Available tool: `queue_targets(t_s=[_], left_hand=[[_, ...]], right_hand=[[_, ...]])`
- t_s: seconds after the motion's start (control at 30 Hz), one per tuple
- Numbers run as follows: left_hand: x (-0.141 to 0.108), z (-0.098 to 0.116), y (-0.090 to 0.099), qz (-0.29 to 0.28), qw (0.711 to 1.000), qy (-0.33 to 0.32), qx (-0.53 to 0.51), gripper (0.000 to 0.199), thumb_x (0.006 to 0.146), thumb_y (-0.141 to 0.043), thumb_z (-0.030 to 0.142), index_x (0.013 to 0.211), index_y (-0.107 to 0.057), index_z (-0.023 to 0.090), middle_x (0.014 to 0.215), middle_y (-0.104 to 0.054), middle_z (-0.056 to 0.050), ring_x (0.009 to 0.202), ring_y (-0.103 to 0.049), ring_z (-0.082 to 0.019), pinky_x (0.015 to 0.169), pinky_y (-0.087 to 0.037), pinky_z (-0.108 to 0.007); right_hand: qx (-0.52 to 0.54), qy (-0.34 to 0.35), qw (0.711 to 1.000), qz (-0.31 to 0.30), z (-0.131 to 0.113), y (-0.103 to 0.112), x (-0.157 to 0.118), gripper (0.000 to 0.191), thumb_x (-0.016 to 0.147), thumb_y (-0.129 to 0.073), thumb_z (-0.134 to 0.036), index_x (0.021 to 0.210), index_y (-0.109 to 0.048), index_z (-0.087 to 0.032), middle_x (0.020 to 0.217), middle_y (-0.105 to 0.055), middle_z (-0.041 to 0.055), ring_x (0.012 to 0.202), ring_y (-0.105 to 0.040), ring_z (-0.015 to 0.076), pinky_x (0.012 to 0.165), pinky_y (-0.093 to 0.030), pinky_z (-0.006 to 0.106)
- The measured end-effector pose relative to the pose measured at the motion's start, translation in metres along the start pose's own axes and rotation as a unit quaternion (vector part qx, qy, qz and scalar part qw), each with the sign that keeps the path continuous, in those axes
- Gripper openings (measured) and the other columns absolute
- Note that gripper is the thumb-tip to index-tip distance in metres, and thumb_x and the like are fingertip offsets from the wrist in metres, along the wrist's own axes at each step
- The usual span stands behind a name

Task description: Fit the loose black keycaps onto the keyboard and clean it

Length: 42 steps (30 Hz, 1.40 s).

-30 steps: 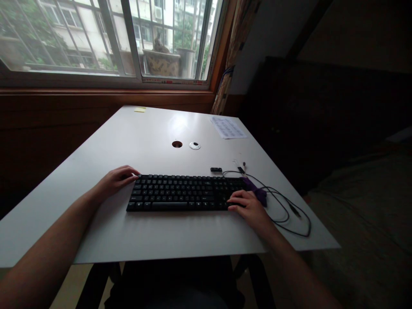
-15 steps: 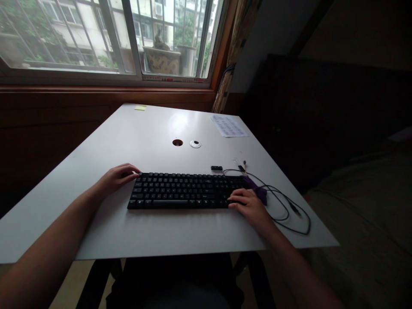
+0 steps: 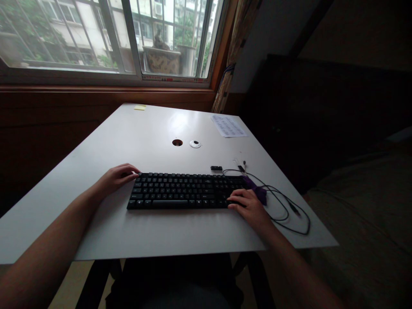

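Nothing on the desk (image 3: 167, 236) has visibly moved since the frame half a second ago; hands and kit match. Keyboard (image 3: 175, 192) lies flat near the desk's front edge, long side facing the person. Clock centred on it, 12 = window (image 3: 174, 38): left hand (image 3: 120, 176) is at about 10, half-curled, fingertips on the far left corner; can't tell if that's a real pinch or just contact. Right hand (image 3: 247, 201) is at about 4, loosely curled over the near right end, fingers on the keys; underside hidden, so can't tell if it has hold. Purple cloth (image 3: 258, 194) sits at 3, just beyond the right hand, with looped cable (image 3: 283, 201) running past it. Black stick (image 3: 216, 168) at 1, just off the far edge. Papers (image 3: 229, 126) further out at 1, yellow note (image 3: 140, 107) at 11. Handling, my read: light for its length, stiff plastic, smooth case so a bit slick, not very fragile; keys depress if pressed. Best hold is the two short ends at 9 and 3, thumbs on the rim, fingers under, off the keys. Watch the cable: slack, but a loop could snag the right wrist.
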<state>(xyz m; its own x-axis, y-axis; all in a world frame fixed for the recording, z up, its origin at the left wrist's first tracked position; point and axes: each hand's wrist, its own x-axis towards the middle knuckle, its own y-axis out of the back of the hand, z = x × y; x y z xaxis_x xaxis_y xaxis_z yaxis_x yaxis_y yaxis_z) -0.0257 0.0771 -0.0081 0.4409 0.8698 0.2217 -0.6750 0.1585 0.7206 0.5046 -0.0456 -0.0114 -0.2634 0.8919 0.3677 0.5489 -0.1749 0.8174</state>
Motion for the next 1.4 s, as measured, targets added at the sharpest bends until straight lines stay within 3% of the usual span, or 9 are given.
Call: queue_targets(t_s=[0.2,0.43,0.63,0.83,0.97,1.13,1.3,1.4], left_hand=[[-0.001,0.008,0.0,0.007,1.0,0.007,0.0,0.04,0.095,-0.06,0.058,0.101,-0.075,0.021,0.103,-0.072,-0.008,0.091,-0.067,-0.023,0.081,-0.052,-0.031],[-0.001,0.002,0.001,-0.004,1.0,0.005,0.001,0.035,0.096,-0.061,0.055,0.104,-0.073,0.023,0.105,-0.071,-0.007,0.094,-0.066,-0.023,0.083,-0.052,-0.032],[0.0,-0.002,0.0,0.001,1.0,0.003,0.004,0.035,0.095,-0.061,0.055,0.103,-0.073,0.023,0.103,-0.072,-0.007,0.092,-0.067,-0.022,0.079,-0.053,-0.031],[0.0,-0.002,0.0,0.0,1.0,0.002,0.003,0.034,0.096,-0.061,0.054,0.103,-0.074,0.023,0.103,-0.072,-0.007,0.092,-0.067,-0.022,0.08,-0.053,-0.031],[0.0,-0.002,0.0,0.005,1.0,0.0,0.0,0.033,0.095,-0.063,0.053,0.102,-0.074,0.023,0.102,-0.072,-0.006,0.091,-0.067,-0.022,0.079,-0.052,-0.03],[0.0,0.0,0.0,0.007,1.0,0.001,0.001,0.034,0.095,-0.064,0.054,0.102,-0.074,0.023,0.103,-0.072,-0.007,0.092,-0.067,-0.022,0.08,-0.053,-0.031],[-0.001,0.005,0.001,0.0,1.0,0.009,-0.006,0.038,0.095,-0.062,0.057,0.103,-0.074,0.023,0.106,-0.072,-0.007,0.095,-0.068,-0.023,0.082,-0.055,-0.033],[-0.001,0.014,0.002,0.036,0.999,0.021,-0.034,0.041,0.095,-0.061,0.058,0.111,-0.072,0.022,0.113,-0.069,-0.009,0.101,-0.067,-0.024,0.084,-0.057,-0.033]], right_hand=[[-0.078,0.07,0.992,-0.075,0.003,0.011,0.013,0.022,0.085,-0.078,-0.03,0.105,-0.071,-0.027,0.111,-0.066,0.0064,0.101,-0.063,0.0262,0.09,-0.055,0.045],[-0.181,0.154,0.96,-0.149,-0.008,0.018,0.034,0.02,0.088,-0.076,-0.04,0.095,-0.067,-0.025,0.108,-0.06,0.0068,0.093,-0.06,0.0235,0.078,-0.053,0.037],[-0.149,0.206,0.95,-0.18,-0.006,0.022,0.043,0.018,0.094,-0.069,-0.041,0.088,-0.068,-0.024,0.099,-0.062,0.0057,0.085,-0.055,0.0204,0.073,-0.047,0.034],[-0.121,0.236,0.953,-0.146,0.002,0.013,0.032,0.03,0.101,-0.057,-0.042,0.081,-0.065,-0.022,0.091,-0.063,0.006,0.083,-0.055,0.0202,0.079,-0.048,0.036],[-0.104,0.216,0.963,-0.126,0.005,0.011,0.026,0.029,0.102,-0.054,-0.041,0.085,-0.067,-0.022,0.094,-0.064,0.0076,0.086,-0.058,0.021,0.083,-0.051,0.037],[-0.031,0.177,0.973,-0.144,0.004,0.017,0.029,0.028,0.099,-0.059,-0.048,0.094,-0.069,-0.022,0.099,-0.064,0.0068,0.089,-0.062,0.0198,0.082,-0.054,0.035],[0.055,0.101,0.992,-0.048,-0.006,0.019,0.031,0.035,0.09,-0.069,-0.057,0.091,-0.068,-0.023,0.092,-0.063,0.0045,0.075,-0.06,0.0167,0.068,-0.053,0.032],[0.091,0.072,0.993,-0.006,-0.021,0.016,0.031,0.033,0.085,-0.074,-0.055,0.088,-0.069,-0.023,0.085,-0.062,0.0027,0.069,-0.057,0.0158,0.061,-0.05,0.03]])
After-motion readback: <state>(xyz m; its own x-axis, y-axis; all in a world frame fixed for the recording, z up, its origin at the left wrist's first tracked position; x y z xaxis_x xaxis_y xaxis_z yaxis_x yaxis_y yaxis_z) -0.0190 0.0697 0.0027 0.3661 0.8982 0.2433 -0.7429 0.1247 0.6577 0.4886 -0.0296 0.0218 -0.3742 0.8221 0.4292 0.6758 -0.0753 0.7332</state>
